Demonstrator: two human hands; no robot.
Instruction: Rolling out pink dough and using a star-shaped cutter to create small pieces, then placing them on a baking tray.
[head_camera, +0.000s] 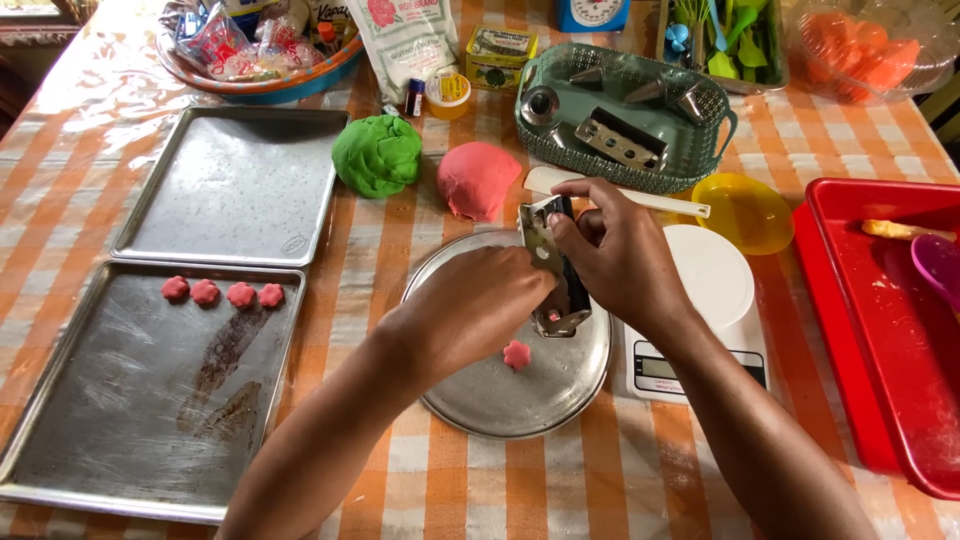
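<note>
Both hands are gripping a small metal cookie press (553, 270), the right hand (615, 255) wrapping its upper body and the left hand (480, 305) closing on its lower end, above a round silver metal plate (500, 400) bearing one pink flower-shaped dough piece (516, 354), beside a white kitchen scale (715, 290).

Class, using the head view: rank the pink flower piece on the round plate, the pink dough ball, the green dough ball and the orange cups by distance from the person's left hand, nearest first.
From the left hand:
1. Pink flower piece, just below it on the round plate.
2. Pink dough ball, behind it.
3. Green dough ball, back left.
4. Orange cups, far back right.
</note>
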